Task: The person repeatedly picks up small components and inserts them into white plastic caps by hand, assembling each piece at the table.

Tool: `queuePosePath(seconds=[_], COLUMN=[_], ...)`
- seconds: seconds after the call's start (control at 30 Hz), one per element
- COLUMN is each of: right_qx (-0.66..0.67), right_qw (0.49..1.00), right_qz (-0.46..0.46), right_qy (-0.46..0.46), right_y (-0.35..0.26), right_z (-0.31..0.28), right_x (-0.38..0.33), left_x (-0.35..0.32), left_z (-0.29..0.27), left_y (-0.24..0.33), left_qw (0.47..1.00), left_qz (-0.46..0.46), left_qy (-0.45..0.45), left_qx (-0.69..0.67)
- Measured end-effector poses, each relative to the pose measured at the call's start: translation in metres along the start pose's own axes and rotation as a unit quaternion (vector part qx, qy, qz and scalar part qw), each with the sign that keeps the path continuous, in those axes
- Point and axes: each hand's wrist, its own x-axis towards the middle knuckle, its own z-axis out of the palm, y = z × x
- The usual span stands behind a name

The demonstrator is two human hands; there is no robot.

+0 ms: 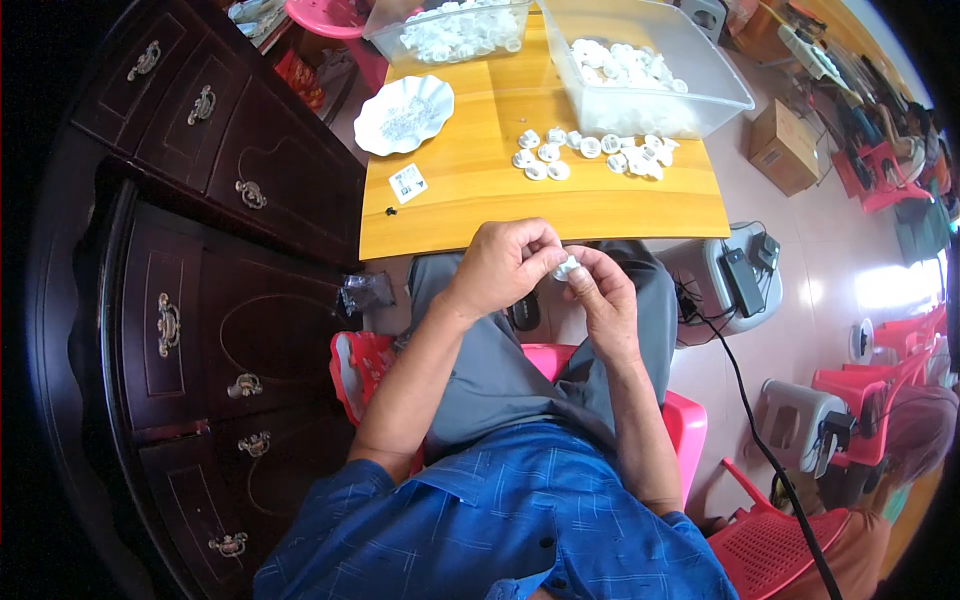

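My right hand [606, 298] pinches a small white round plastic part [566, 268] between thumb and fingers, above my lap at the table's near edge. My left hand [512, 262] meets it from the left, thumb and forefinger pressed together against the part's side. Whatever those left fingertips may hold is hidden. Several similar white plastic parts [549, 152] lie in a loose group on the wooden table [460, 220], in front of my hands. At the table's left is a scalloped white dish [372, 128] with many tiny shiny pieces in it.
Two clear plastic bins, one at the back [378, 30] and a larger one at the right [720, 95], hold more white parts. A printed card [408, 184] and a small black piece [391, 211] lie near the left edge. Dark drawers [250, 330] stand left; a grey stool [745, 290] stands right.
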Motion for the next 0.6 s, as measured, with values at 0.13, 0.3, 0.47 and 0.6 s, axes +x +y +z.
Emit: queuePosePath(seconds=[0.13,0.3,0.47,0.6], right_qx=[0.037,0.021,0.031,0.035], right_qw=[0.999,0.999,0.999,0.999], right_qz=[0.003,-0.009,-0.023,-0.011], right_qy=[-0.014,-0.031,-0.035,-0.04], right_y=[-0.0008,0.0007,0.0046,0.0036], right_z=[0.0006,-0.0007,-0.0004,-0.0005], right_x=[-0.0017,-0.0018,-0.0016,-0.0021], left_x=[0.0,-0.0002,0.0007,-0.0006], left_z=[0.0045,0.0069,0.0024,-0.0019], left_y=[0.0001,-0.0033,-0.0073,-0.0067], left_qw=[1.0,1.0,0.992,0.992], left_qz=[0.003,-0.013,-0.033,-0.046], left_qy=[0.009,-0.009,-0.008,-0.014], left_qx=[-0.013,-0.014,-0.121,-0.114])
